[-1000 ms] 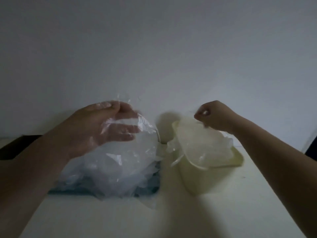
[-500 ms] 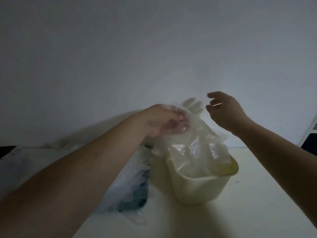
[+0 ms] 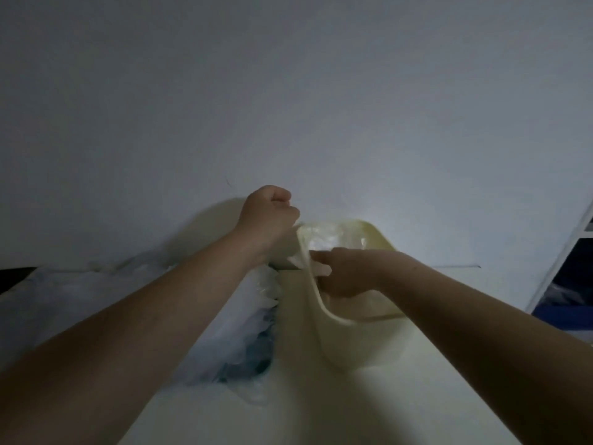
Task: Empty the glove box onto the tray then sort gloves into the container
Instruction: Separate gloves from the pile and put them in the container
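Because the pale surface looks smooth and the light is dim, the trouble I would expect starts with the loose heap of clear gloves. It spreads over the dark tray along the left edge and spills past it toward the near edge, and the left forearm crossing above it could drag film off onto the surface. Just right of the heap, toward the far edge, stands the cream container, which looks light. Both hands are at it, so a downward shove on one side might tip or skid it. The left hand is balled tight at the container's far left rim with clear film meeting its thumb, so it seems to pinch a glove that drapes over the rim. A tug there could haul out the packed gloves inside. The right hand reaches down into the container, fingers toward the left rim, and I cannot tell whether they grip or only press. Film like this clings to skin, I'd judge, so a glove may ride out with that hand.
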### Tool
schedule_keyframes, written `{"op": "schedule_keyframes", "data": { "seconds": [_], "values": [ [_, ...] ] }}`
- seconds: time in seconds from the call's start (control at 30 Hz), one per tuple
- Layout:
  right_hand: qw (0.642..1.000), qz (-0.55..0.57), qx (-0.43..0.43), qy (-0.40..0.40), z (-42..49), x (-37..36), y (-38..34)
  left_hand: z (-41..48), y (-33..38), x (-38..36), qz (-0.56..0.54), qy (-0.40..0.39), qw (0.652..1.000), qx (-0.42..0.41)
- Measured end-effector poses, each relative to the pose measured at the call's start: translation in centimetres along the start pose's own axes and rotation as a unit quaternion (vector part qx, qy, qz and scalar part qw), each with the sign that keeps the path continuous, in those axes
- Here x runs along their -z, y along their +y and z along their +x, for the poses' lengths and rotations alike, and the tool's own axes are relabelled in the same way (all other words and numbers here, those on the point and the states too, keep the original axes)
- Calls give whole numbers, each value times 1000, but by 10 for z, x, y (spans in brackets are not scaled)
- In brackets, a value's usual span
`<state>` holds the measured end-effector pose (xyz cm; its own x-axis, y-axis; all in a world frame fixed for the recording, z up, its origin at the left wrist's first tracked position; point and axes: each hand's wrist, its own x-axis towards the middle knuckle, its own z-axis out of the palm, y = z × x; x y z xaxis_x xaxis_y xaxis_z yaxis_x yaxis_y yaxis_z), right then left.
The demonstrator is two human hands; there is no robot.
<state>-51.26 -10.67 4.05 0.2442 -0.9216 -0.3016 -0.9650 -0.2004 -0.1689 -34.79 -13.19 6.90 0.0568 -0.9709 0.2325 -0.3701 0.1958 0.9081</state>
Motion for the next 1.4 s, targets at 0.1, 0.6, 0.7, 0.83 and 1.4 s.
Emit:
{"op": "schedule_keyframes", "data": {
  "seconds": [0.1,0.6,0.7,0.83,1.4],
  "values": [
    [993,-89,-19,-73,12,-16,-3,-21,-19,35,40,-27,999,-19],
    [975,-21,24,222,-44,27,-85,-88,-157,131,395,-125,909,-42],
    [961,123,109,224,-41,7,-107,-94,-146,136,348,-74,930,-89],
    [934,234,200,179,-36,-20,-124,-95,-115,159,226,-2,972,-61],
    [808,555,143,134,3,-45,-146,-81,-116,164,-302,-149,933,130]
  ]
}}
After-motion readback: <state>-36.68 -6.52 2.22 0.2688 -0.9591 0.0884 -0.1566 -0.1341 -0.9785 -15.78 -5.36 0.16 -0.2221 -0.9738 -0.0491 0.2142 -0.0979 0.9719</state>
